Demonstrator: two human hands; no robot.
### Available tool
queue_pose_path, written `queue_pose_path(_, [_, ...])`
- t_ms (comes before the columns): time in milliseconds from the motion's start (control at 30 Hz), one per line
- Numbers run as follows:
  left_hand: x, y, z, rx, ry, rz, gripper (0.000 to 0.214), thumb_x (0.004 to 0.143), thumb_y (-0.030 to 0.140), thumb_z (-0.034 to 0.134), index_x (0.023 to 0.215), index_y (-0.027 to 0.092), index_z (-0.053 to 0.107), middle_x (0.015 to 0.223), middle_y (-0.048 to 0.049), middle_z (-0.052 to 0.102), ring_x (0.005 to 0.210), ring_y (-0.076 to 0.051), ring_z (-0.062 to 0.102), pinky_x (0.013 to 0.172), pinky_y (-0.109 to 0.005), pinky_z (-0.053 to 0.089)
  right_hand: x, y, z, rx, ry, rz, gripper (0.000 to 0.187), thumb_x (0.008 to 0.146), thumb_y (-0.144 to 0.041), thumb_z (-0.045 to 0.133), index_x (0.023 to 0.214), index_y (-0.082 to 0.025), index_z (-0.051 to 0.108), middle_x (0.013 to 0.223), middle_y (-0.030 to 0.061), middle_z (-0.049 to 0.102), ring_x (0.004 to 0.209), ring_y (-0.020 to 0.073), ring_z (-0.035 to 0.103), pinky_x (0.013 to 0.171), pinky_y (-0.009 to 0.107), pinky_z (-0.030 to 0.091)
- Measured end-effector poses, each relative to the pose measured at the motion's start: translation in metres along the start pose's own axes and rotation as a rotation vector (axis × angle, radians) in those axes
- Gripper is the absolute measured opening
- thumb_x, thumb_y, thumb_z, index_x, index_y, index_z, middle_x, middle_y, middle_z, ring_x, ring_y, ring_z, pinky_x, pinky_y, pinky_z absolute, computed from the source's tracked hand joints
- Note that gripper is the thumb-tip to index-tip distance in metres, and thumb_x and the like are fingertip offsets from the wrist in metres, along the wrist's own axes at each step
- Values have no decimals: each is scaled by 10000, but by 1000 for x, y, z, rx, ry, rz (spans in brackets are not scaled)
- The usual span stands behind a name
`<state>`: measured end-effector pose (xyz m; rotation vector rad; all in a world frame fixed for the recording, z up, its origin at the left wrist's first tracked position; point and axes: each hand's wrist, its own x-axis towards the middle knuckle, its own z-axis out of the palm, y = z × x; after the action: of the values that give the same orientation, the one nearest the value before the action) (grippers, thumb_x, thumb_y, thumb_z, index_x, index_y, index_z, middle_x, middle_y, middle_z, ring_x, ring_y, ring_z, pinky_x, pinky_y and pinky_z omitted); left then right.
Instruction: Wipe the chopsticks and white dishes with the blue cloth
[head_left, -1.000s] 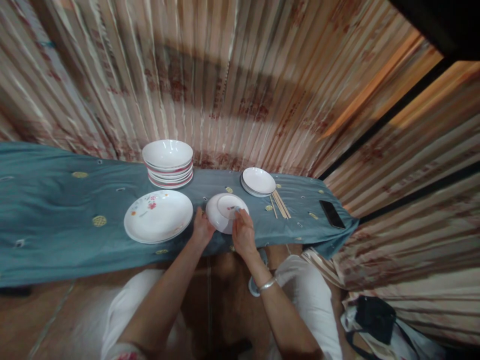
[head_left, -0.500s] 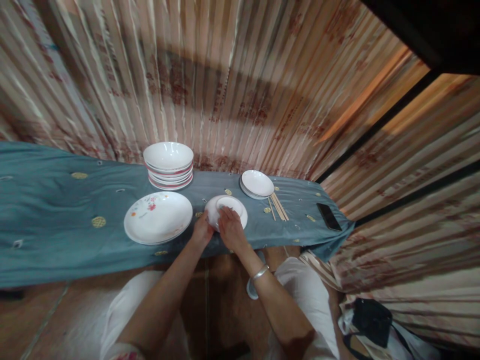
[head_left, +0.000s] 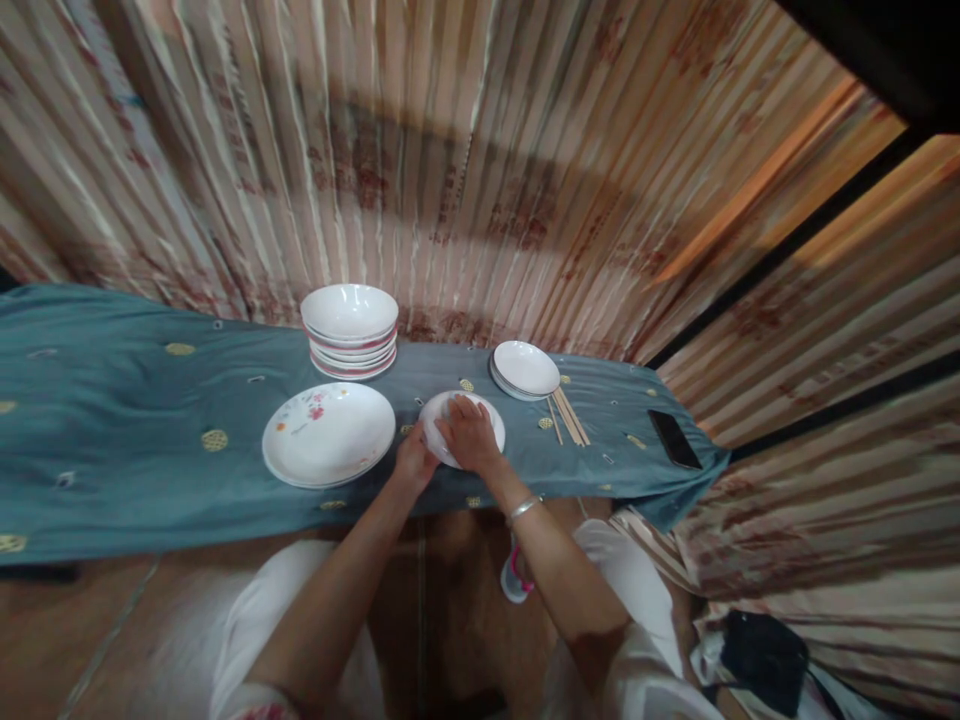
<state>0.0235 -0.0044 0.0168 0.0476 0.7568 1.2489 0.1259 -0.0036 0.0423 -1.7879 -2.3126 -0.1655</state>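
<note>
A small white dish (head_left: 491, 428) lies at the table's front edge, its underside seemingly up. My left hand (head_left: 415, 458) is closed on the dish's left rim. Across the top of it lies my right hand (head_left: 468, 432), fingers spread and slightly bent; whether something thin and white is under them I cannot tell. Left of the dish is a large white oval plate (head_left: 337, 445) with a floral print, apparently on top of another. Behind that plate stands a stack of white bowls and plates (head_left: 350, 315) with red edges.
Small white dishes (head_left: 526, 368) are stacked at the back right, beside several wooden chopsticks (head_left: 572, 415). A black phone (head_left: 673, 438) lies near the right end of the teal tablecloth (head_left: 150, 430). A pleated curtain (head_left: 420, 180) hangs close behind the table.
My right hand has slid over the dish toward its far side, covering the ring that showed before. My left hand keeps its place on the rim. The whole view has shifted slightly.
</note>
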Motion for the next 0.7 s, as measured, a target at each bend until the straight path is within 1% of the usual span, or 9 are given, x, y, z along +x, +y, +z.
queue_pose_path(133, [-6, 2, 7, 16, 14, 17, 256, 935, 213, 396, 987, 129, 632, 759, -45, 693, 917, -223, 658, 891, -347, 515, 1, 14, 4, 35, 9, 19, 480, 961, -405, 398, 1321, -95, 468, 1421, 179, 458, 1326, 258, 398, 1096, 457, 279])
queue_pose_path(267, [-10, 4, 10, 11, 4, 6, 273, 942, 228, 374, 1013, 158, 628, 782, -46, 701, 954, -228, 657, 911, -379, 512, -3, 26, 5, 52, 27, 13, 471, 955, -393, 417, 1318, -97, 475, 1427, 181, 451, 1325, 262, 398, 1085, 467, 285])
queue_pose_path(400, [-10, 3, 9, 21, -16, -1, 284, 938, 236, 378, 1027, 154, 635, 799, -53, 705, 986, -231, 651, 934, -374, 501, -10, 39, 5, 73, 38, -13, 461, 954, -371, 423, 1317, -92, 481, 1409, 183, 470, 1317, 266, 401, 1081, 470, 296])
queue_pose_path(567, [-10, 3, 9, 38, -21, 10, 252, 906, 203, 441, 1055, 138, 633, 905, -68, 726, 1024, -220, 635, 944, -351, 493, -20, 53, 7, 96, 88, -36, 463, 964, -363, 393, 1309, -72, 497, 1396, 191, 481, 1308, 274, 410, 1075, 451, 328])
queue_pose_path(700, [-13, 3, 11, 62, -62, 6, 292, 904, 236, 436, 1091, 114, 624, 988, -102, 724, 1080, -232, 617, 980, -359, 462, -34, 59, 8, 174, 140, -88, 453, 967, -346, 382, 1291, -61, 521, 1366, 195, 510, 1322, 269, 406, 1084, 458, 354])
